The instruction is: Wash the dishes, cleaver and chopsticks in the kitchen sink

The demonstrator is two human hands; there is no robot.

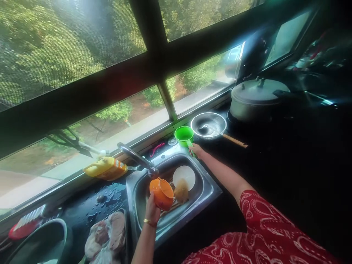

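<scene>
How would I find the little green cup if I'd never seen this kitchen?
Start at the steel sink under the window. At its far right corner, on the ledge beside a metal strainer, sits the green cup, with the right hand on its handle. It is the only bright green thing; the cup in the left hand is orange.

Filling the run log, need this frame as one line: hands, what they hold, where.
left hand: holds orange cup over sink | right hand: on green mug handle, sink's far corner | tap: no water visible
</scene>
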